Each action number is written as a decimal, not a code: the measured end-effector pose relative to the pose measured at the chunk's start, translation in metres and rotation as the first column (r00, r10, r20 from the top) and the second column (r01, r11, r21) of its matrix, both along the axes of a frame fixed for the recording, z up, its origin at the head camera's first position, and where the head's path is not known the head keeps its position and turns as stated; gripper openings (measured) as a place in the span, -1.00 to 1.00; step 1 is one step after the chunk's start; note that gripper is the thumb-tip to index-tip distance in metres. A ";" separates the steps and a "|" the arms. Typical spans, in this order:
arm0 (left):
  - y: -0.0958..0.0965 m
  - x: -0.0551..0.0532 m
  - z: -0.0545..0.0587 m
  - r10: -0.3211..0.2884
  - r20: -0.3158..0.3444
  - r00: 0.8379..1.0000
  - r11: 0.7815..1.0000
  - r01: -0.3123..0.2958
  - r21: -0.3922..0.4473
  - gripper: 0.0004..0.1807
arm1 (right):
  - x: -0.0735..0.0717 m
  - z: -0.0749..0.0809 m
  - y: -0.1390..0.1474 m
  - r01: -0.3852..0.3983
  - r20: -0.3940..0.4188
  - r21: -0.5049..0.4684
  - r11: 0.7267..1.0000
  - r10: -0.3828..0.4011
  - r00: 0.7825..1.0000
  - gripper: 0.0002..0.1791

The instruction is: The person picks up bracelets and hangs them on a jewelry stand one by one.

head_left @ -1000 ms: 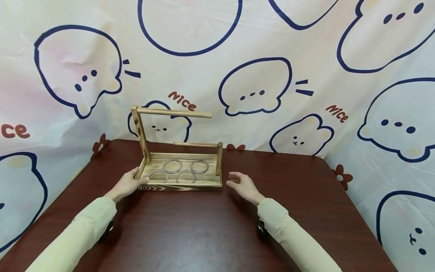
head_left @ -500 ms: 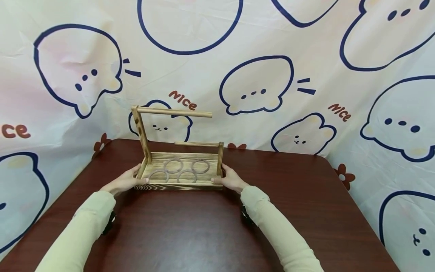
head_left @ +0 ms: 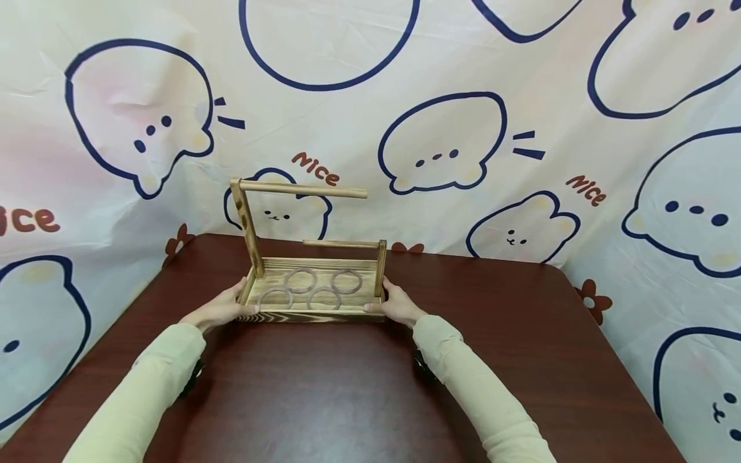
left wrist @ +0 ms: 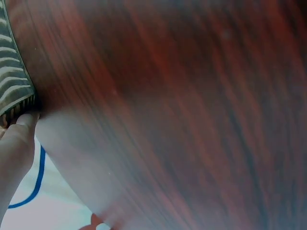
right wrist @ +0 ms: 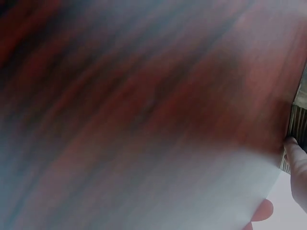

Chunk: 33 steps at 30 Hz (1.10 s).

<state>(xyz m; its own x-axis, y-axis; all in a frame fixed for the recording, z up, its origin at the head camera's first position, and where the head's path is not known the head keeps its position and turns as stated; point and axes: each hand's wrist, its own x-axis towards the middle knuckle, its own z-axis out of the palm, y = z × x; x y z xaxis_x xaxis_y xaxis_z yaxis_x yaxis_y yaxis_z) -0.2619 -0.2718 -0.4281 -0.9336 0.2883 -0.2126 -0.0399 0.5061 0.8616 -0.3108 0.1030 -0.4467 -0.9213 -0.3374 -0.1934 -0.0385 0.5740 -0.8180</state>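
A wooden rack (head_left: 312,317) stands towards the far side of the table: a shallow tray with a tall post and long bar at left, a shorter post and bar at right. Several greyish rings (head_left: 346,281) show on its floor. My left hand (head_left: 222,308) grips the tray's left end, thumb over the front rim. At the opposite end my right hand (head_left: 401,305) holds it likewise, thumb on the front corner. The fingers behind the end walls are partly hidden. In the left wrist view, dark-striped wood of the rack (left wrist: 13,72) meets the fingertips; the right wrist view catches its other edge (right wrist: 299,122).
The dark reddish-brown table (head_left: 324,386) extends in front of the rack and to both sides. A pale cloth backdrop (head_left: 341,128) with blue outlined cartoon figures hangs right behind the table and along both sides.
My right hand, open beside the rack a second ago, has moved left and taken hold of its right end. The left hand keeps its grip. The whole view has shifted slightly.
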 end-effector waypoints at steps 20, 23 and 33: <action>0.028 0.004 -0.002 -0.009 -0.004 1.000 0.999 0.009 -0.032 0.05 | 0.016 0.004 0.029 0.038 -0.003 -0.021 0.999 -0.038 0.999 0.11; 0.033 0.007 -0.001 -0.016 -0.005 1.000 0.999 0.015 -0.042 0.05 | 0.022 0.004 0.034 0.048 -0.014 -0.039 0.998 -0.049 0.999 0.11; 0.057 0.014 -0.001 -0.044 0.000 0.999 0.999 0.044 -0.025 0.05 | 0.038 0.006 0.058 0.079 -0.014 -0.043 0.996 -0.080 0.997 0.07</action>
